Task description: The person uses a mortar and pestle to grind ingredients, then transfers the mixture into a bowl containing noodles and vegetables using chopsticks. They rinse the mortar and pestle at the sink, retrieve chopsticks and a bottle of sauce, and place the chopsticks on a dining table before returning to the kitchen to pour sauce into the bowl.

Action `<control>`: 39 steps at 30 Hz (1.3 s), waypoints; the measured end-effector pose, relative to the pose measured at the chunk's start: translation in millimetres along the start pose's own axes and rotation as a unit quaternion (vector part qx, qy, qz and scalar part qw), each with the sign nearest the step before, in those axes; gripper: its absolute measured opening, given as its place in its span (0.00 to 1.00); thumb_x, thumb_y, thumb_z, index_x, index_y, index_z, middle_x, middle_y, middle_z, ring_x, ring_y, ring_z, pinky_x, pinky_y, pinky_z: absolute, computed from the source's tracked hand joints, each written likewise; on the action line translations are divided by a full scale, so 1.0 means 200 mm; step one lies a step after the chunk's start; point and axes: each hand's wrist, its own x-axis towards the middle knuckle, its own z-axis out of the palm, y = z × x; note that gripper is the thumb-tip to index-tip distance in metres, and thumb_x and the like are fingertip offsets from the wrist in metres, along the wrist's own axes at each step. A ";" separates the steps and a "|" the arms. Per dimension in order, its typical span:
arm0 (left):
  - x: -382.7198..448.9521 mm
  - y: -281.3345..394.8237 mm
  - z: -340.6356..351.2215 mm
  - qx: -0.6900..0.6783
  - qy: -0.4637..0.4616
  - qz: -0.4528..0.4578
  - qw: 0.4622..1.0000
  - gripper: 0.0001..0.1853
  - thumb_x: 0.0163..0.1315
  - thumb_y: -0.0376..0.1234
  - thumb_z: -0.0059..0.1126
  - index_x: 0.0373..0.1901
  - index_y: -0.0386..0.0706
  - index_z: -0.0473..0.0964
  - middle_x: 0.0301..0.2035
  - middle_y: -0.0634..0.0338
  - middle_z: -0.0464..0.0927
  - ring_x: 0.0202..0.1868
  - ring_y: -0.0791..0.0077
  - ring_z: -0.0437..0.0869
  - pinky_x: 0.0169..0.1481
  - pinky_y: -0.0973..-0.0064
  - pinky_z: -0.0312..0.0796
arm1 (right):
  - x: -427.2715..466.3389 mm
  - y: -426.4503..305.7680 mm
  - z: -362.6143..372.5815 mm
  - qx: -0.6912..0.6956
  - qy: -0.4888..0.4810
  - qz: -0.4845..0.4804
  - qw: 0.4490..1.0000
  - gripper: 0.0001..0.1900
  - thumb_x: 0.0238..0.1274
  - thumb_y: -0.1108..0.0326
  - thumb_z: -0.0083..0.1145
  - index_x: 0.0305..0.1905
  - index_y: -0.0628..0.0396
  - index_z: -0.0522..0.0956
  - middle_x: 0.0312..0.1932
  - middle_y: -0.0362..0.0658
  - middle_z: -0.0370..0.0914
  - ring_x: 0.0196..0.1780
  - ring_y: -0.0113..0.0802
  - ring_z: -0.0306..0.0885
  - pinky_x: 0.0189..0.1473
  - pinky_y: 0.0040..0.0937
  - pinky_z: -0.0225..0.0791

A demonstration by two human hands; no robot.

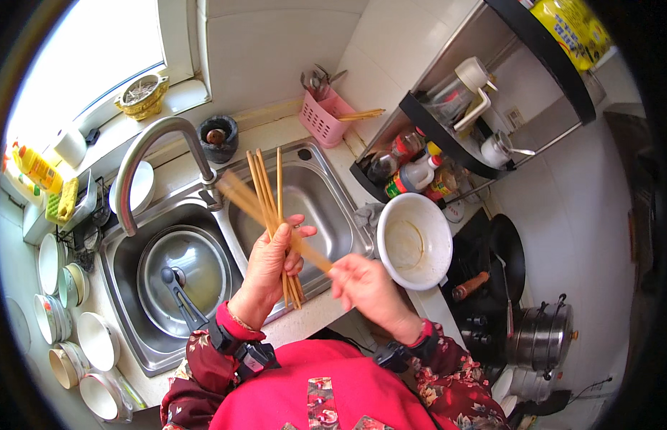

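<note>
My left hand [262, 274] grips a bundle of wooden chopsticks [264, 191] above the right sink basin [333, 209]. Their upper ends fan apart, and their lower ends stick out below the palm. Between thumb and fingers, my right hand [371, 294] pinches the near end of more chopsticks [239, 193], blurred by motion. These slant up to the left, crossing over the bundle; how many there are I cannot tell. A pink perforated cutlery holder [327, 124] behind the basin contains metal utensils and some chopsticks.
A pan lid [204, 258] and a dark-handled utensil lie in the left basin under the curved faucet [131, 161]. To the right stand a white basin [427, 250] and a black wok [508, 252]. Bowls [98, 341] line the left counter. A corner shelf [446, 145] holds bottles.
</note>
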 end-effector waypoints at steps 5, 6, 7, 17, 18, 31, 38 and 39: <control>-0.02 -0.02 -0.08 0.023 0.013 -0.005 1.000 0.15 0.65 0.46 0.54 0.32 0.43 0.70 0.22 0.61 0.75 0.15 0.82 0.66 0.20 0.82 0.60 | 0.10 0.04 -0.08 -0.125 -0.047 -0.004 0.991 0.08 0.66 0.69 0.52 0.45 0.61 0.74 0.27 0.37 0.75 0.26 0.21 0.75 0.27 0.17 0.65; -0.03 -0.01 -0.09 0.038 0.020 -0.010 0.999 0.17 0.66 0.46 0.52 0.28 0.44 0.67 0.19 0.61 0.72 0.17 0.77 0.69 0.22 0.79 0.63 | 0.18 0.03 -0.17 -0.109 0.018 -0.079 0.991 0.09 0.64 0.71 0.53 0.46 0.61 0.75 0.31 0.38 0.76 0.31 0.23 0.77 0.30 0.20 0.67; -0.03 -0.01 -0.09 0.033 0.017 0.002 0.999 0.17 0.66 0.46 0.52 0.28 0.44 0.67 0.19 0.61 0.72 0.18 0.76 0.71 0.23 0.78 0.65 | 0.29 0.05 -0.30 -0.107 0.097 -0.143 0.979 0.09 0.64 0.72 0.53 0.47 0.59 0.76 0.34 0.38 0.77 0.33 0.23 0.77 0.31 0.21 0.68; -0.09 0.01 -0.20 -0.007 0.022 0.002 1.000 0.16 0.67 0.44 0.51 0.28 0.44 0.65 0.19 0.62 0.67 0.21 0.72 0.73 0.30 0.71 0.73 | 1.11 0.13 -0.82 -0.363 0.487 -0.123 0.785 0.40 0.42 0.58 0.71 0.57 0.73 0.65 0.54 0.65 0.70 0.58 0.57 0.69 0.60 0.42 0.62; -0.10 0.01 -0.18 -0.011 0.026 0.001 1.000 0.16 0.67 0.44 0.52 0.27 0.44 0.64 0.18 0.63 0.65 0.19 0.74 0.70 0.28 0.72 0.72 | 1.15 0.17 -0.86 -0.385 0.501 -0.136 0.763 0.41 0.41 0.57 0.71 0.57 0.73 0.65 0.52 0.64 0.72 0.56 0.56 0.71 0.58 0.42 0.64; -0.07 0.01 -0.18 -0.027 0.016 -0.024 0.999 0.19 0.65 0.44 0.55 0.21 0.46 0.64 0.16 0.65 0.63 0.18 0.76 0.67 0.26 0.75 0.66 | 1.17 0.09 -0.87 -0.379 0.502 -0.072 0.774 0.21 0.51 0.57 0.64 0.42 0.62 0.75 0.38 0.58 0.79 0.44 0.56 0.78 0.44 0.49 0.70; -0.04 -0.01 -0.17 0.001 0.006 -0.025 1.000 0.19 0.65 0.43 0.54 0.20 0.46 0.63 0.16 0.66 0.62 0.18 0.77 0.67 0.26 0.75 0.67 | 1.12 0.11 -0.92 -0.429 0.513 -0.146 0.729 0.20 0.48 0.56 0.65 0.36 0.63 0.76 0.31 0.59 0.79 0.38 0.58 0.78 0.40 0.48 0.70; -0.03 -0.01 -0.16 0.002 0.008 -0.027 1.000 0.18 0.65 0.43 0.54 0.21 0.46 0.63 0.16 0.66 0.62 0.18 0.77 0.67 0.26 0.75 0.67 | 1.11 0.09 -0.92 -0.425 0.514 -0.150 0.730 0.20 0.48 0.55 0.65 0.36 0.63 0.76 0.31 0.59 0.79 0.38 0.58 0.78 0.40 0.48 0.70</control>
